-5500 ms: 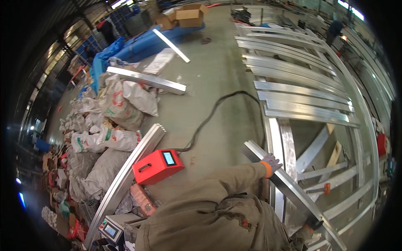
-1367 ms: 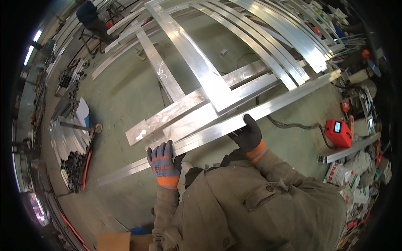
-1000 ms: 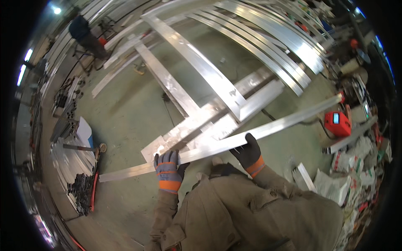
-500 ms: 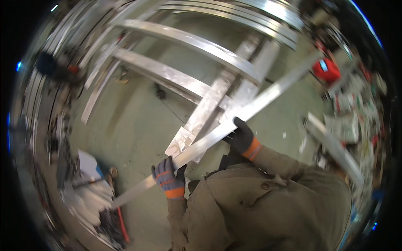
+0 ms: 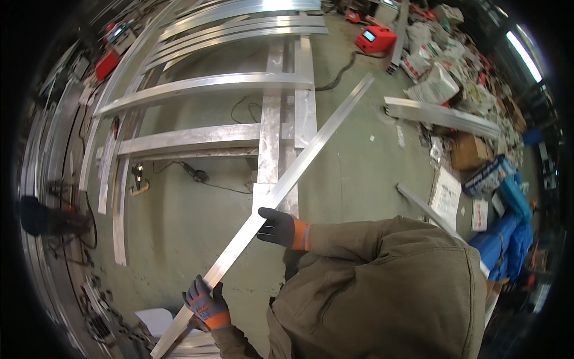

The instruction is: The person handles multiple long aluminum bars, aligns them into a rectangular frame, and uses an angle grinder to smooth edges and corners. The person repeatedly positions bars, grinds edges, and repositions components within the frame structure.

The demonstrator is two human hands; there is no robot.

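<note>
Left hand (image 5: 206, 304): dark print on the back of the glove (image 5: 210, 311), too small to read
Red machine (image 5: 382, 42): lit screen (image 5: 369, 36), any characters too small to make out
White sack (image 5: 417, 64): coloured print, blurred
Flat white package (image 5: 444, 192): dark printed lines, illegible
Small white carton (image 5: 479, 214): small print, illegible

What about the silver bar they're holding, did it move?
Yes: the bar swung clockwise relative to the blotchy metal rail, from nearly parallel to clearly slanted.
</note>
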